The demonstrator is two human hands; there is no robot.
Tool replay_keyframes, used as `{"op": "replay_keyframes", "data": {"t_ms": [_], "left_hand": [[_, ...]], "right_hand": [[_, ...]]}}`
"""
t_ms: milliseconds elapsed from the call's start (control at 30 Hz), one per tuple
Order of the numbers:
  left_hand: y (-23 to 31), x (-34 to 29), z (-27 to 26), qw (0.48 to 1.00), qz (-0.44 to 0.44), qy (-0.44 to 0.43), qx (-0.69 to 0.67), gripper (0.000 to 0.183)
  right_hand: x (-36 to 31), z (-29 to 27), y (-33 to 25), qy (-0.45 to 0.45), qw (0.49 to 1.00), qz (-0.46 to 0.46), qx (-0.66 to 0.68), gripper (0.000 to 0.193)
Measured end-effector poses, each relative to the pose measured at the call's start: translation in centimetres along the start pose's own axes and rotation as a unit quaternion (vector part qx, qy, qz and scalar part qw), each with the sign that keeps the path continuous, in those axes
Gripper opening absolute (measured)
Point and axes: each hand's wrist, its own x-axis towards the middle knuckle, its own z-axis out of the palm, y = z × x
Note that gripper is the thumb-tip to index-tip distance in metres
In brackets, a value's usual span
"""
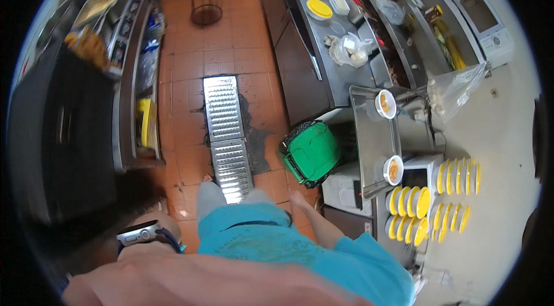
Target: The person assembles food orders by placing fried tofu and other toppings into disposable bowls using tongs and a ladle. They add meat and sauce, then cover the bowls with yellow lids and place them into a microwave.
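**Right hand down beside the green bin, left arm across the lower edge**

The person stood on the red tile floor point(190, 69) of a narrow kitchen, and the teal shirt point(277, 237) filled the lower middle of the view. The right hand point(298, 197) hung low at the side, just beside the bin with a green lid point(311, 150) that stood at the foot of the steel surface point(329, 69). The hand was near the bin but I could not see it touch. It was small and blurred, so I cannot tell if its fingers were released or clenched; nothing showed in them.

The left forearm lay across the bottom edge, with a wristwatch point(141, 232) on the wrist. The left hand point(131, 199) went up into a dark, blurred area at the left, next to a big black shape point(63, 133). Its fingers were hidden there, so their state also cannot be told.

To the right of the bin a long metal tray point(375, 139) carried two small white cups with orange-brown filling, one at the far end point(385, 104) and one at the near end point(393, 170). Just beside the tray stood rows of yellow-lidded containers point(459, 176). A clear plastic bag point(456, 89) lay above them. A metal drain grate point(225, 133) ran along the floor, left of the bin.
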Motion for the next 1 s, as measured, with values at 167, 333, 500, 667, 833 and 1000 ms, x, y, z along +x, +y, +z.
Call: {"op": "replay_keyframes", "data": {"t_ms": [167,333,500,667,833,1000], "left_hand": [[-1.2,8.8,-18.8,0.994,-0.013,-0.07,-0.08,0.012],[-5.0,15.0,-36.4,0.992,-0.012,-0.093,-0.089,0.014],[-8.2,22.2,-52.3,0.996,-0.017,-0.037,-0.074,0.015],[-11.4,29.0,-68.0,0.995,0.009,0.047,-0.088,0.017],[-19.6,28.9,-86.0,0.958,-0.094,0.263,-0.072,0.019],[-32.2,26.3,-101.8,0.865,-0.295,0.366,-0.174,0.018]], "right_hand": [[-1.3,0.4,-0.4,-0.044,0.915,0.288,0.277,0.021],[11.7,-6.1,-6.8,-0.062,0.885,0.316,0.337,0.022],[33.7,-25.8,-16.9,-0.021,0.912,0.167,0.373,0.024],[54.2,-61.6,-29.1,0.229,0.906,-0.154,0.321,0.016],[60.2,-87.4,-33.4,0.366,0.885,-0.061,0.283,0.015],[62.0,-95.6,-31.7,0.49,0.824,0.104,0.267,0.017]]}}
